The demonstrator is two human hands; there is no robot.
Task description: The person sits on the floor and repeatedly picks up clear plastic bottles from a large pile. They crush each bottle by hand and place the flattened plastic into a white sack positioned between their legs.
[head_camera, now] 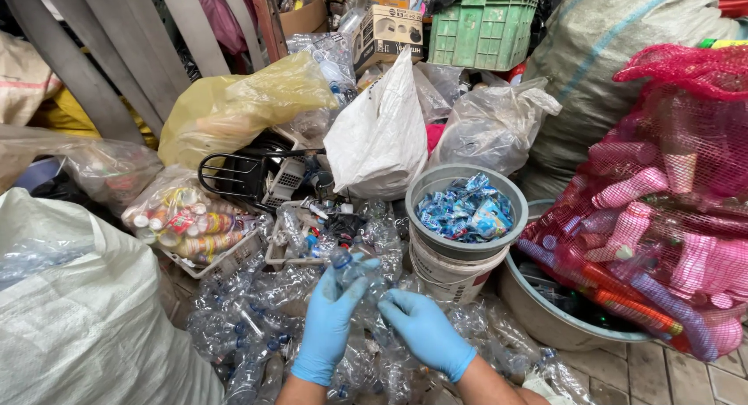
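Person crouched in the middle of the sorting heap, both hands in blue gloves, working one crumpled clear plastic bottle w/ a blue cap (348,271). Left hand (330,321) is wrapped around the bottle's body, fingers closed on it; right hand (421,327) sits just beside, lower down, fingertips pinching at the bottle's lower part or its label wrap, can't tell which. Bottle is held above the loose pile of flattened clear bottles (257,319) on the floor, cap end tilted up and away from the person. Just beyond the right hand stands a grey-rimmed white plastic bucket (452,274) filled w/ blue-and-white label scraps (467,210); a red net sack of pink and red bottles (662,218) leans against a grey metal basin (545,319) at the right. Risks, imo: thin crushed plastic is slick under gloves, so the bottle could squirt out of the left hand's grip and vanish into the look-alike pile. A torn edge could nick a glove. The bucket is brimful, so more scraps would likely spill over the rim. The net sack bulges over the basin and could slump toward the bucket if bumped.
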